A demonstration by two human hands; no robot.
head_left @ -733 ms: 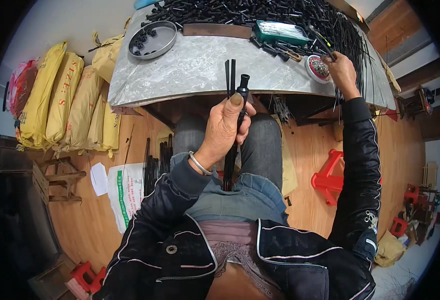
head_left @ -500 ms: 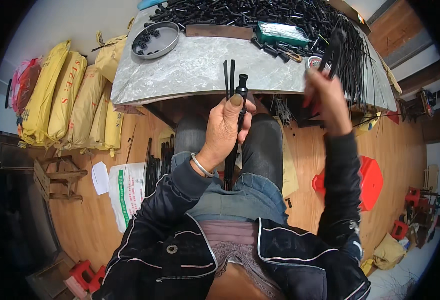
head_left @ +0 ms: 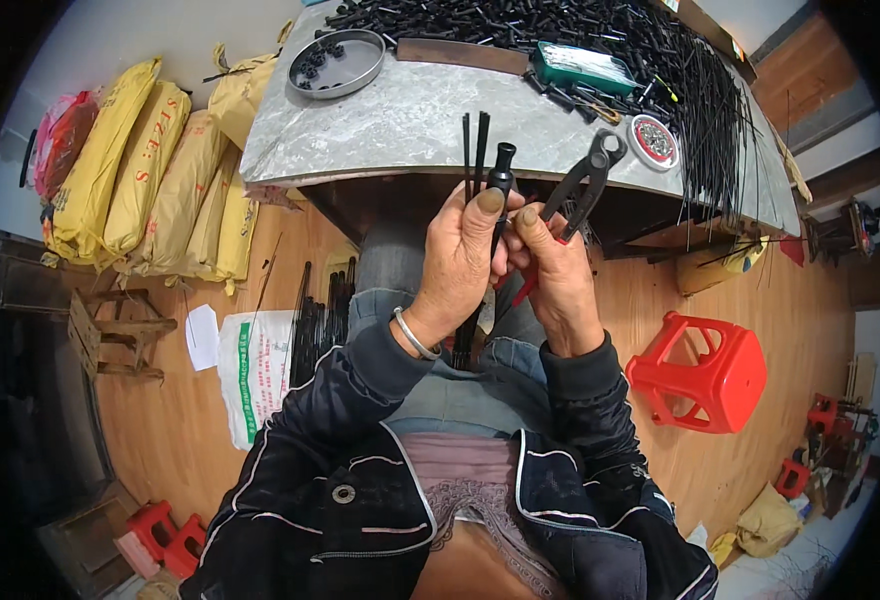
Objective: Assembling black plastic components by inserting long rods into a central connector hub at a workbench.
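Observation:
My left hand (head_left: 460, 245) is closed around a black tubular fitting (head_left: 503, 170) with a flared top, thumb pressed against it. Thin black rods (head_left: 482, 140) stand up beside the fitting from the same grip. Close against it, my right hand (head_left: 563, 285) has a pair of pincers (head_left: 597, 168) with red handles tucked in its palm. The dark pincer jaws point away from me, toward the table edge. Thumb and fingers of the right hand come together near the fitting; whether they pinch a small part there is hidden.
The grey marbled table (head_left: 390, 135) bears a round metal tray (head_left: 360, 72) of small black parts, a green box (head_left: 552, 72), a dish of small metal pieces (head_left: 654, 142), a heap of black fittings (head_left: 480, 25) and long black rods (head_left: 715, 130). A red stool (head_left: 740, 375) stands right.
My right hand has come in from beside the dish at the table's right side, bringing the pincers next to my left hand. The left hand keeps its hold on the fitting.

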